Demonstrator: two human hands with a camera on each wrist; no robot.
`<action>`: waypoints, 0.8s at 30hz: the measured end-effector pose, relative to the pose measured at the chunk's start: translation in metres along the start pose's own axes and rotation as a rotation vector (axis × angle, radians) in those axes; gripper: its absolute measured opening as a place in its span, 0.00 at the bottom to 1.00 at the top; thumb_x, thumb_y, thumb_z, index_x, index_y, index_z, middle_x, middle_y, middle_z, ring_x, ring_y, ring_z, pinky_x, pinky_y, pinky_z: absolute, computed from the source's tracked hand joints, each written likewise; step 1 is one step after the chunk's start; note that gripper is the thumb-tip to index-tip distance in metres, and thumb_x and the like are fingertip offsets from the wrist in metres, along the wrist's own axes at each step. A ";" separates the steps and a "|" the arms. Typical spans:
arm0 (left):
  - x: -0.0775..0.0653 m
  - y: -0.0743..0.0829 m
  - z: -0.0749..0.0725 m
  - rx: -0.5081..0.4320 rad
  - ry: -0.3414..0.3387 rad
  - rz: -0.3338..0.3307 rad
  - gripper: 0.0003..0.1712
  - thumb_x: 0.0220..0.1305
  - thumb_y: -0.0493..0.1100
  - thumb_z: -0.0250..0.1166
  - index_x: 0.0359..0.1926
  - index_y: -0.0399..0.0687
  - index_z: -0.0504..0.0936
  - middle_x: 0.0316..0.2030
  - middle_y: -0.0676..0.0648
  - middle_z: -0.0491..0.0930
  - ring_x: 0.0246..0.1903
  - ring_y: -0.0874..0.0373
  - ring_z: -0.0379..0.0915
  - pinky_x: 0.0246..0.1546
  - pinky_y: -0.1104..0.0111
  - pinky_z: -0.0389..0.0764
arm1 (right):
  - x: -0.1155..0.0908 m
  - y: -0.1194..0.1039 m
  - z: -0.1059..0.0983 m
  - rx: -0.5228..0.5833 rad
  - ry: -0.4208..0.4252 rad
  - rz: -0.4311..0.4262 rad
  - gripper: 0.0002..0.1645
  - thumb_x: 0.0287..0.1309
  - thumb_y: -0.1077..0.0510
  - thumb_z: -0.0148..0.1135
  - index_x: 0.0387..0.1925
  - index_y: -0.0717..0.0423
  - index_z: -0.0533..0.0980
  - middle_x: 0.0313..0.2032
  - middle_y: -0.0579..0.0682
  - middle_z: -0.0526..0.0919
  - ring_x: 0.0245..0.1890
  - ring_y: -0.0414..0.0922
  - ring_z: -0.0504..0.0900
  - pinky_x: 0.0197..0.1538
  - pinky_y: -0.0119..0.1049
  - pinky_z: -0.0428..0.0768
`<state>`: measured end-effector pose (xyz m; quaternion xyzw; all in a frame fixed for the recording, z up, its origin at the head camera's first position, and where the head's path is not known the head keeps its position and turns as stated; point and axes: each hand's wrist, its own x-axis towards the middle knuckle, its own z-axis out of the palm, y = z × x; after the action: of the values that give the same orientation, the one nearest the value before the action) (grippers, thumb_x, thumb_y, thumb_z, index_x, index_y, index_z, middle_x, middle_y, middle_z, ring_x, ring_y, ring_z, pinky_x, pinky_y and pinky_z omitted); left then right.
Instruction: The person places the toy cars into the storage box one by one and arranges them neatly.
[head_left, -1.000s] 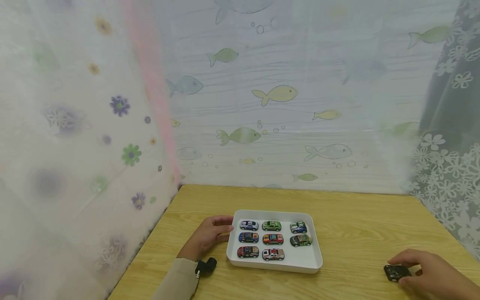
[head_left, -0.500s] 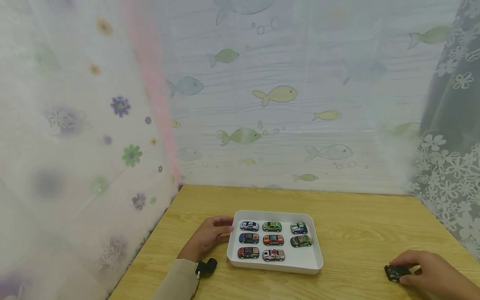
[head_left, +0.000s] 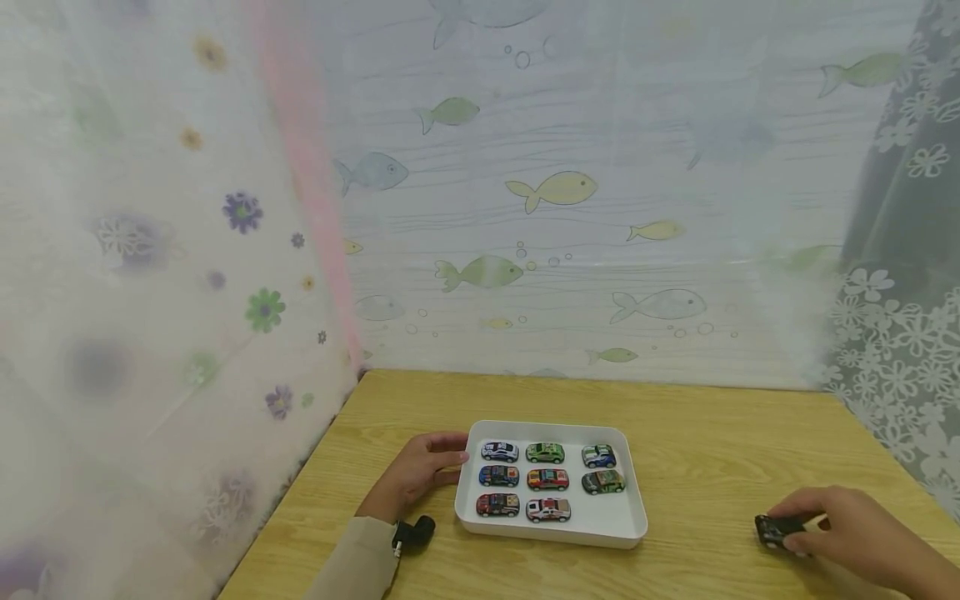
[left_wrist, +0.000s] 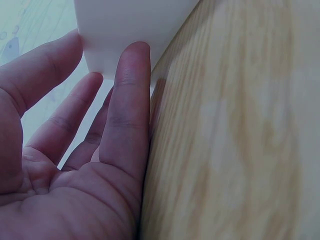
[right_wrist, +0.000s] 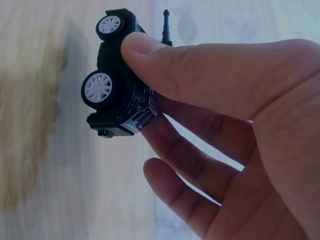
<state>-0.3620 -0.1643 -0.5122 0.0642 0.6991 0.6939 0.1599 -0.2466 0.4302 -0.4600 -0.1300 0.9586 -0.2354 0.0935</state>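
Observation:
My right hand (head_left: 851,533) pinches a small black toy car (head_left: 772,532) between thumb and fingers at the right of the table. In the right wrist view the toy car (right_wrist: 115,65) shows white spoked wheels and a thin black rod sticking out from it. It is held close over the tabletop. My left hand (head_left: 416,471) rests at the left side of a white rectangular tray (head_left: 600,518). Its relaxed fingertips (left_wrist: 134,60) touch the tray's outer wall (left_wrist: 120,25) in the left wrist view. Several colourful toy cars (head_left: 547,479) stand in columns inside the tray.
The tray stands on a wood-grain table (head_left: 712,450). A small black wrist camera (head_left: 415,533) sits on my left wrist. Behind the table hangs a fish-patterned curtain (head_left: 562,250), and a flowered curtain (head_left: 187,292) borders the left side.
My right hand has lifted the black toy car off the table and shifted it slightly left, tilting it. The left hand and the tray stay where they were.

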 end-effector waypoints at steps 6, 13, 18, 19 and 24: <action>0.000 0.000 0.000 -0.002 0.006 -0.006 0.27 0.70 0.38 0.69 0.67 0.38 0.77 0.64 0.37 0.78 0.57 0.50 0.82 0.54 0.59 0.87 | 0.005 -0.013 -0.001 -0.007 0.015 -0.048 0.20 0.58 0.44 0.74 0.49 0.48 0.86 0.45 0.44 0.89 0.38 0.29 0.83 0.37 0.36 0.85; 0.000 0.001 0.000 -0.005 -0.009 0.002 0.28 0.70 0.39 0.69 0.68 0.37 0.76 0.64 0.37 0.78 0.57 0.50 0.82 0.55 0.59 0.87 | 0.010 -0.023 -0.003 -0.021 0.052 -0.127 0.22 0.59 0.40 0.73 0.49 0.47 0.86 0.43 0.39 0.90 0.38 0.27 0.83 0.37 0.29 0.82; 0.000 0.001 0.000 -0.004 -0.009 0.005 0.28 0.70 0.39 0.69 0.68 0.37 0.76 0.64 0.37 0.78 0.57 0.50 0.82 0.55 0.59 0.87 | 0.015 -0.033 -0.005 -0.004 0.076 -0.194 0.19 0.60 0.42 0.73 0.48 0.45 0.86 0.41 0.35 0.89 0.38 0.26 0.83 0.36 0.29 0.81; 0.000 0.001 0.000 -0.004 -0.008 0.005 0.28 0.70 0.39 0.69 0.68 0.37 0.76 0.64 0.37 0.78 0.57 0.50 0.82 0.54 0.59 0.87 | 0.016 -0.035 -0.005 -0.002 0.087 -0.211 0.18 0.60 0.42 0.73 0.47 0.45 0.86 0.41 0.35 0.89 0.38 0.26 0.83 0.36 0.29 0.80; 0.001 -0.001 0.000 0.003 -0.005 0.007 0.28 0.70 0.39 0.69 0.68 0.38 0.76 0.64 0.37 0.78 0.56 0.51 0.82 0.54 0.59 0.87 | 0.024 -0.047 -0.003 0.015 0.129 -0.309 0.15 0.60 0.47 0.74 0.46 0.45 0.87 0.41 0.37 0.89 0.37 0.27 0.82 0.33 0.30 0.78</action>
<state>-0.3625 -0.1645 -0.5130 0.0686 0.6997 0.6932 0.1589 -0.2603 0.3846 -0.4375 -0.2600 0.9294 -0.2621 -0.0047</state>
